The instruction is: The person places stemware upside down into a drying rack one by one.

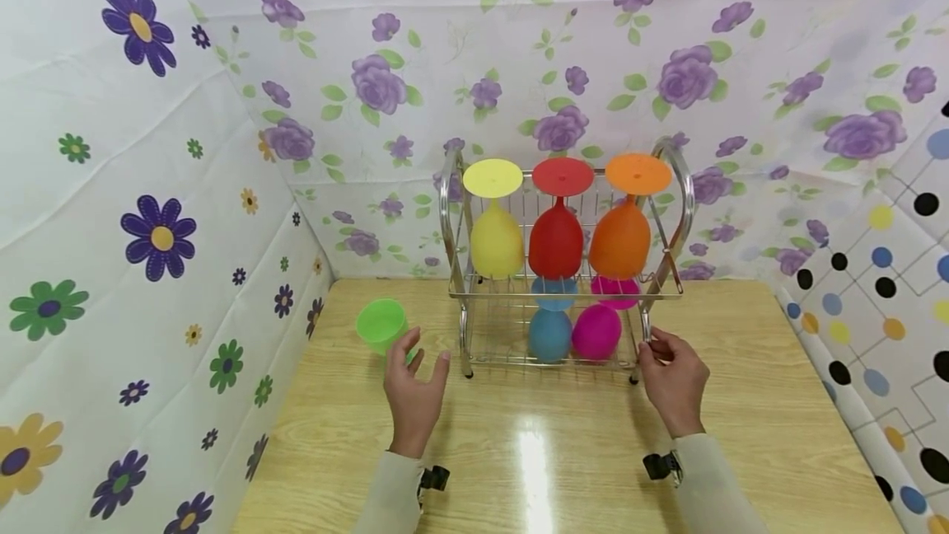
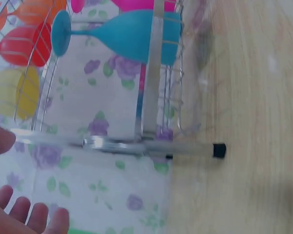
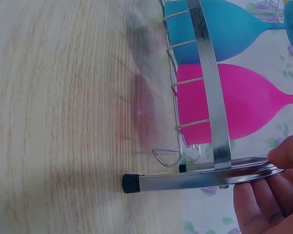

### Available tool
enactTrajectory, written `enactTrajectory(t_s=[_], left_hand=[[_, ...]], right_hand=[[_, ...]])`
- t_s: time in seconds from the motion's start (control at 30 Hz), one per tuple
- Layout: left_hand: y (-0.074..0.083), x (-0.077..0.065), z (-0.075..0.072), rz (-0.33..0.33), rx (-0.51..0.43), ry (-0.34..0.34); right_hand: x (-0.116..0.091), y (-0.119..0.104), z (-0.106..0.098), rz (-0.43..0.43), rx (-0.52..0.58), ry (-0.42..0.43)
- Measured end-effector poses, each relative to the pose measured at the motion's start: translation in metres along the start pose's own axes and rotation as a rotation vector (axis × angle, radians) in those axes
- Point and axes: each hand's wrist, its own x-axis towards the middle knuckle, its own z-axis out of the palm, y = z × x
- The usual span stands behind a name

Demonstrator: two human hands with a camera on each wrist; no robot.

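A two-tier metal rack (image 1: 571, 296) stands on the table. Upside down on its upper tier are a yellow goblet (image 1: 497, 241), a red goblet (image 1: 556, 241) and an orange goblet (image 1: 621, 241). The lower tier bears a blue goblet (image 1: 550, 334) and a pink goblet (image 1: 596, 332), also inverted. My right hand (image 1: 676, 381) pinches the rack's right front leg between thumb and fingers, plain in the right wrist view. My left hand (image 1: 417, 398), fingers spread and slightly bent, is left of the rack, holding nothing. Just beyond it is a green cup (image 1: 381, 324), partly hidden by the fingers.
The wooden table (image 1: 534, 452) runs back to a wall covering (image 1: 519, 48) with purple flowers. A flowered sheet (image 1: 148, 311) borders it on the left and a dotted sheet (image 1: 875, 336) on the right. The rack's left side stands close to the left hand.
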Motion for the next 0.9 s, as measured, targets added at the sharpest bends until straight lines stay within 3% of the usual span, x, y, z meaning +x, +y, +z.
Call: enactTrajectory(t_s=[0.27,0.43,0.6,0.9], left_hand=[[-0.013,-0.002,-0.016,-0.034,-0.079,0.234],[-0.025,0.007,-0.024,-0.12,-0.064,0.354],[-0.041,0.02,-0.029,-0.183,-0.068,0.371],[-0.07,0.038,-0.029,-0.198,-0.066,0.296]], right_hand=[[0.002,0.002,-0.002,-0.017,-0.014,-0.007],[0.003,0.002,-0.003,-0.029,-0.005,-0.004],[0.006,0.002,-0.002,-0.033,0.001,0.003],[0.003,0.001,-0.002,-0.013,-0.007,-0.01]])
